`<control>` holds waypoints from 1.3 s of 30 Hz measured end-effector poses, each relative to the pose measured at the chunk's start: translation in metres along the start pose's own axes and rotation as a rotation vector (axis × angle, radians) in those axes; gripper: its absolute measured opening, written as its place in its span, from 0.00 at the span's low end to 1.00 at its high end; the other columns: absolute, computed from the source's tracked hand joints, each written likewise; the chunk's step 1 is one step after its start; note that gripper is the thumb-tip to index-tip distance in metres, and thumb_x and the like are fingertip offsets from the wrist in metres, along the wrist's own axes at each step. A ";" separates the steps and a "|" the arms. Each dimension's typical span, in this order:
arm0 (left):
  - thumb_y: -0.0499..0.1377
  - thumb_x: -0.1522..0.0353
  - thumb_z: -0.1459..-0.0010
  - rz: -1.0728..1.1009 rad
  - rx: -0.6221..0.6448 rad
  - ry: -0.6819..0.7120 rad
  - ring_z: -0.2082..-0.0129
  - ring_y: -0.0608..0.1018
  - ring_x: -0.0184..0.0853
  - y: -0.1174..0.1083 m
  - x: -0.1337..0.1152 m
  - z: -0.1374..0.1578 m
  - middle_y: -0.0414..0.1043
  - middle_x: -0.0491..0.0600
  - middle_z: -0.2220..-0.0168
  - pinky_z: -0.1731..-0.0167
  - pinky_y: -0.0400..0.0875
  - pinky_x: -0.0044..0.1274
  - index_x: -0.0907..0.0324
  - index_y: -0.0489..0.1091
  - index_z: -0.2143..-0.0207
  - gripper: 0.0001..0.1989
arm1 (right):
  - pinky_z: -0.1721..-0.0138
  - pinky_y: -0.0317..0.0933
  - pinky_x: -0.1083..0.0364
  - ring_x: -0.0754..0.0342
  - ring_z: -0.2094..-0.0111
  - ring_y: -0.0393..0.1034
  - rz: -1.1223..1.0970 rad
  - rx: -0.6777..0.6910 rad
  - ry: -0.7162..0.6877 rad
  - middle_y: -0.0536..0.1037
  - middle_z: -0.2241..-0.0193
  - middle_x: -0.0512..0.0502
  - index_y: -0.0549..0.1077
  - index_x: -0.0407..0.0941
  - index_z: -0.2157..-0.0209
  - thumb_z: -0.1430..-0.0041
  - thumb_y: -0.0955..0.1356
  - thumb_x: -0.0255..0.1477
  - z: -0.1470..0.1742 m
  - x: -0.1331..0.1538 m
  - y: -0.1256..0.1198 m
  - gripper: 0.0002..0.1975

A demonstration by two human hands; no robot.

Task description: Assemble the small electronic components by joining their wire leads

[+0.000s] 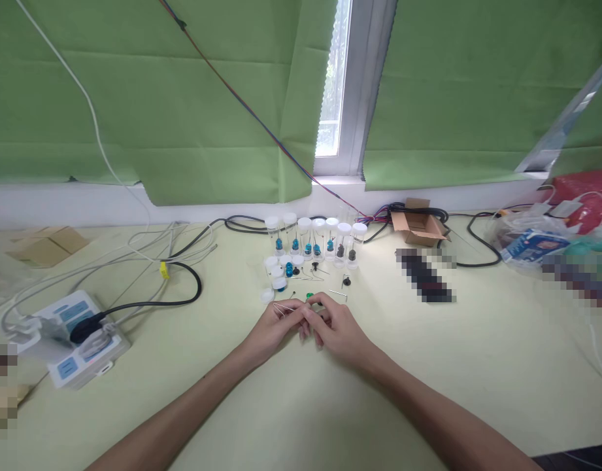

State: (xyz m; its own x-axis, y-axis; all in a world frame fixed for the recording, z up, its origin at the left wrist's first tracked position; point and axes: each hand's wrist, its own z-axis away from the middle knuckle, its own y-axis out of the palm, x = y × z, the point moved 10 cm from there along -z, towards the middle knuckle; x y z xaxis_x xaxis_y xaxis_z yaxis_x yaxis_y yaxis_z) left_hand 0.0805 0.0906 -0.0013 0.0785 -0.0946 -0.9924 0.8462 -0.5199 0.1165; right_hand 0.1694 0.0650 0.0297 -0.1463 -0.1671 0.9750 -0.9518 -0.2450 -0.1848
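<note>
Head view: the left hand (276, 324) pinches a bent wire (282, 306); the right hand (338, 325) touches the left (its grip I cannot tell), near capped vials (319, 241).

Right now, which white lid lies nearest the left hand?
The frontmost white lid, just beyond the left hand; the other white lids sit farther back, toward the window.

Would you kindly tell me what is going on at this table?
A person's left hand and right hand come together at the table, handling a thin bent wire; which hand grips it is unclear. Beyond them lie small loose parts, and behind those stands a row of clear, white-capped vials holding blue or dark pieces.
</note>
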 end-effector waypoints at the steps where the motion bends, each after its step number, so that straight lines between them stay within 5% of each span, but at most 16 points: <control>1: 0.60 0.61 0.40 0.001 -0.001 0.000 0.75 0.72 0.31 0.000 0.000 0.000 0.73 0.51 0.75 0.71 0.66 0.24 0.64 0.76 0.71 0.14 | 0.78 0.57 0.60 0.59 0.82 0.62 -0.003 0.002 -0.001 0.71 0.81 0.55 0.68 0.45 0.60 0.35 0.62 0.43 0.000 0.000 0.000 0.15; 16: 0.60 0.62 0.40 0.021 0.007 -0.002 0.75 0.72 0.32 0.000 0.001 0.000 0.72 0.51 0.76 0.72 0.66 0.24 0.64 0.75 0.71 0.14 | 0.77 0.59 0.59 0.59 0.81 0.64 -0.011 0.013 -0.011 0.73 0.78 0.53 0.67 0.45 0.60 0.35 0.62 0.42 0.000 0.001 0.001 0.14; 28: 0.59 0.59 0.39 -0.032 0.013 0.023 0.76 0.73 0.33 0.003 -0.004 0.002 0.74 0.52 0.75 0.72 0.65 0.25 0.63 0.76 0.69 0.16 | 0.77 0.59 0.59 0.58 0.84 0.63 0.006 0.013 0.021 0.67 0.87 0.58 0.68 0.45 0.60 0.33 0.60 0.43 -0.001 -0.006 0.002 0.15; 39: 0.59 0.61 0.39 0.059 0.003 -0.008 0.76 0.72 0.31 -0.001 0.000 0.000 0.73 0.50 0.76 0.72 0.64 0.24 0.63 0.74 0.72 0.15 | 0.76 0.60 0.59 0.58 0.81 0.64 -0.064 0.073 0.007 0.70 0.81 0.56 0.66 0.46 0.57 0.34 0.62 0.42 0.000 -0.001 0.005 0.14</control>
State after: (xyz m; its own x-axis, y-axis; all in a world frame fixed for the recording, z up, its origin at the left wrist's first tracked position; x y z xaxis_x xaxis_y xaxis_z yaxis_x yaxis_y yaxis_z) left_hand 0.0798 0.0912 -0.0011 0.1236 -0.1319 -0.9835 0.8390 -0.5155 0.1745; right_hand 0.1644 0.0642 0.0279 -0.0883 -0.1420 0.9859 -0.9371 -0.3236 -0.1306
